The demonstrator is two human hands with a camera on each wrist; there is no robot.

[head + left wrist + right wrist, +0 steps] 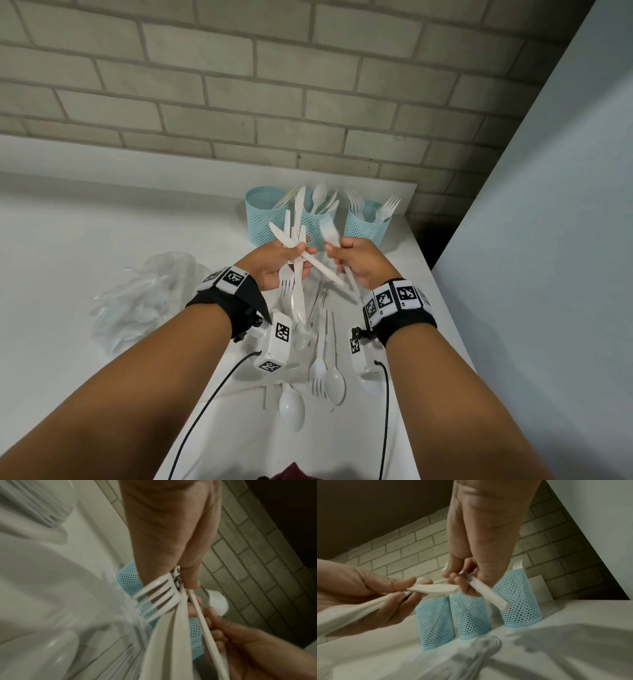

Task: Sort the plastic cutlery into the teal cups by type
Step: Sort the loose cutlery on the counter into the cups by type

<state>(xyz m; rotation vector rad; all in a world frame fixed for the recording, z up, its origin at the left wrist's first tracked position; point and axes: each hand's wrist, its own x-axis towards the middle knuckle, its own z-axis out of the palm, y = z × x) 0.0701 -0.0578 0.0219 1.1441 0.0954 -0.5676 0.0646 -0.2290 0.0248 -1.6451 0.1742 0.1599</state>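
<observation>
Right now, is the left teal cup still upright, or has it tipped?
Upright. The left teal cup stands on its base on the white table beside the other two, its open rim up and white cutlery handles sticking out.

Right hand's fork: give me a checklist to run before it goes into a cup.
1. Right hand grips one fork: ok.
2. Fork cup, rightmost, upright and holding forks: ok.
3. Path to that cup free: ok.
4. Left hand holds its mixed bundle firmly: ok.
5. Fork free of the bundle: cannot tell, the pieces sit close.
6. Loose cutlery on the table left to sort: not ok.
</observation>
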